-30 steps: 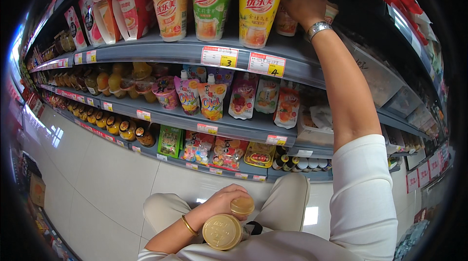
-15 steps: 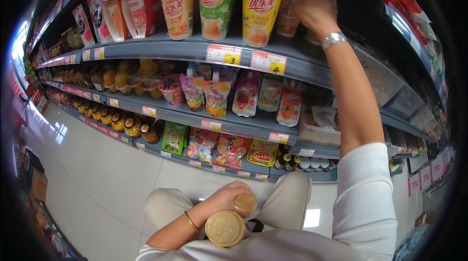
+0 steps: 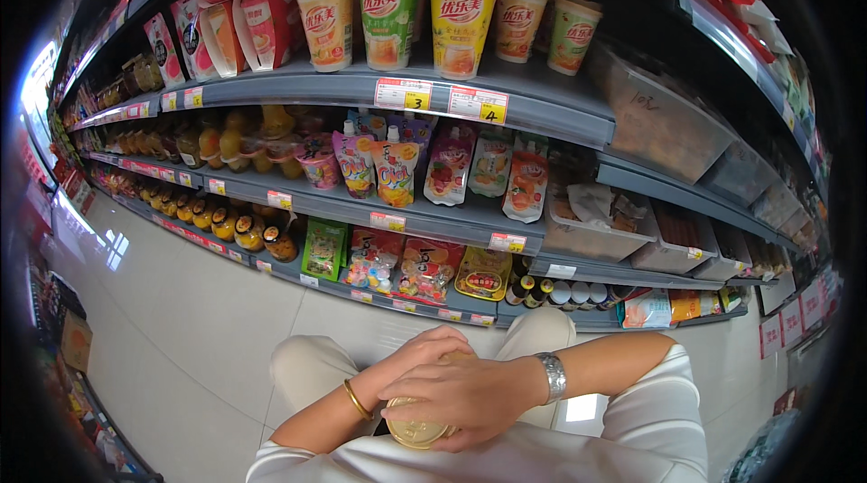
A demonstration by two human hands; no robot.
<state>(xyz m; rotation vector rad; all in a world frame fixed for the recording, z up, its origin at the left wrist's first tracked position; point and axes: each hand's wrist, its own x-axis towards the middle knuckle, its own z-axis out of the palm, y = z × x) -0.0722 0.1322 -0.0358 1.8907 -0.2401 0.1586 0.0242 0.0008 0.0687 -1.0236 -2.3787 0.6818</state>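
Note:
Close to my body, two drink cups with gold lids stand together. My right hand curves over the nearer cup, gripping it round the lid. My left hand is wrapped round the other cup, which is mostly hidden behind my right hand. Upright on the top shelf are more lidded cups: an orange-and-white cup, a green cup, a yellow cup, a smaller orange cup set further back and a smaller green cup at the right end.
Below the cups, a shelf holds drink pouches and fruit jars. Candy bags and dark bottles line the bottom shelf. Clear plastic bins stand at the right. Pink cartons fill the upper left. Pale floor tiles surround me.
My right hand has come down from the right end of the top shelf onto the nearer cup. The small green cup there now shows fully. My left hand stays at its cup.

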